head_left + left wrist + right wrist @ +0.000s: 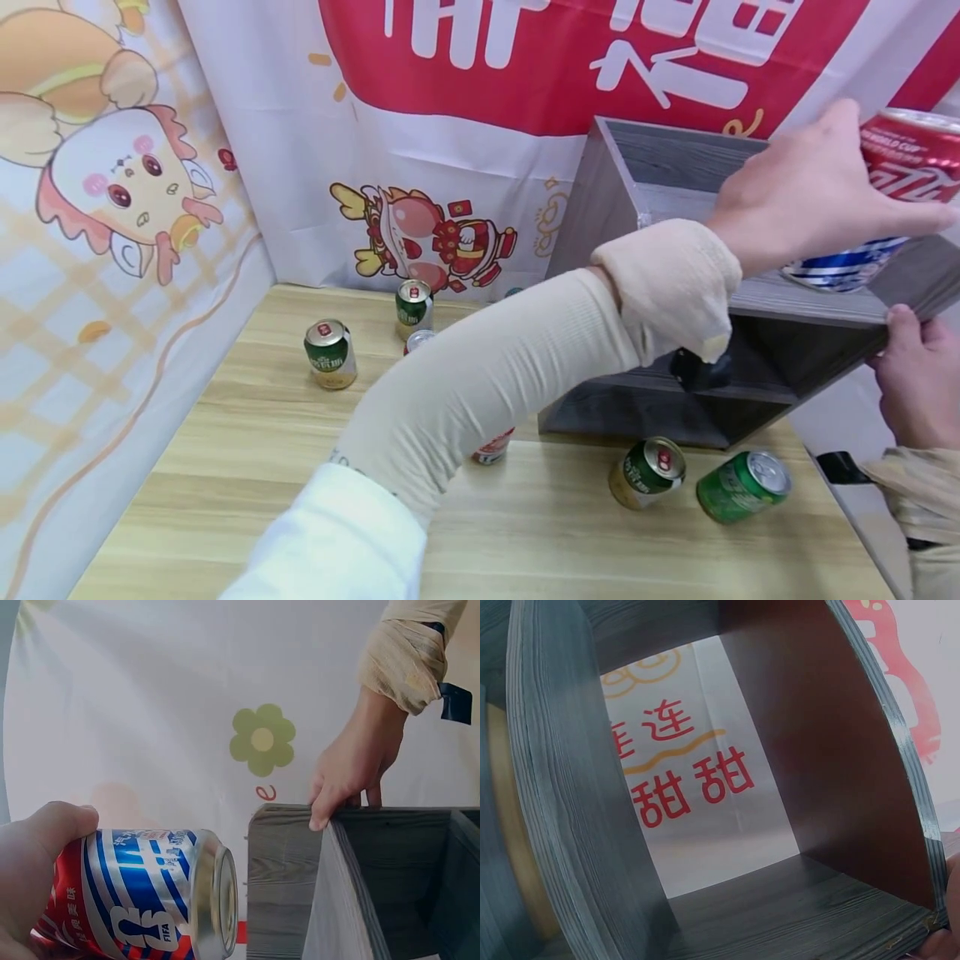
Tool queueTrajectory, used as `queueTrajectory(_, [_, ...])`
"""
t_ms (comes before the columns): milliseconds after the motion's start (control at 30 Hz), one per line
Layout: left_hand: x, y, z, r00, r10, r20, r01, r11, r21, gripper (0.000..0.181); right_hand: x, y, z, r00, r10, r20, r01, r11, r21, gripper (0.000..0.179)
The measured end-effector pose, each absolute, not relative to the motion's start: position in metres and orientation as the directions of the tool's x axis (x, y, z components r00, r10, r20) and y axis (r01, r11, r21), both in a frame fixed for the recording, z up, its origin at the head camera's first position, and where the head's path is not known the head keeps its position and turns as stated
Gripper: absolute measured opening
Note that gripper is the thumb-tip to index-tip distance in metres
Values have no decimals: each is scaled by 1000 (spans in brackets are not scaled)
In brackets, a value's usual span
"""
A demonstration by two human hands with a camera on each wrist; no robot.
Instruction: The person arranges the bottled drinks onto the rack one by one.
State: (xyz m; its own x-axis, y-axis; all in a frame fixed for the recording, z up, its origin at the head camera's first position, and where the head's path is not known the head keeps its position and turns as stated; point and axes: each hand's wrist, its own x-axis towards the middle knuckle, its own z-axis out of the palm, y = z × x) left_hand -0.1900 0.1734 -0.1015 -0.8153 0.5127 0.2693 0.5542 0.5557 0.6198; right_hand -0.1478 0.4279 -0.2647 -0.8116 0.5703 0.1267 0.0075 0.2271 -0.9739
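Observation:
My left hand [806, 196] grips a red, blue and white cola can [903, 158] by its side, thumb and fingers around it. In the head view the can overlaps the upper compartment of a grey wood-grain shelf unit [600, 208], its silver top facing up. From the left wrist view, the can's end stands just beside the shelf's panel [281, 877]. My right hand [918, 379] grips the shelf's right edge, thumb over the board. Only a bit of that hand's fingers shows at the right wrist view's lower right corner, by the open-backed compartment [855, 787].
On the wooden table [225, 467] stand green-and-gold cans at the left [331, 354], back [415, 310] and front of the shelf [647, 472]. A green can [744, 487] is at the front right. My left sleeve partly hides a red-and-white can [492, 447]. Printed cloth [300, 167] hangs behind.

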Motion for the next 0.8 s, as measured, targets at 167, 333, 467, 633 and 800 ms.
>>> queueTrajectory(167, [-192,193,-104,-836,490,248,521,564,641,80,-146,426,-265,-816,563,130,29,264,-964,26])
queueTrajectory(333, [-192,212,-107,-842,487,233,507,566,649,78,-146,426,-266,-818,561,127,14,240,-971,40])
queueTrajectory(467, [-192,221,-113,-841,491,226,504,560,658,75,-146,424,-266,-814,567,123,61,294,-954,48])
queueTrajectory(633, [-191,228,-120,-855,467,228,487,566,665,73,-147,425,-265,-810,573,124,75,312,-947,50])
queueTrajectory(800, [-190,232,-123,-876,419,241,466,604,646,72,-148,426,-266,-808,577,122,89,322,-942,47])
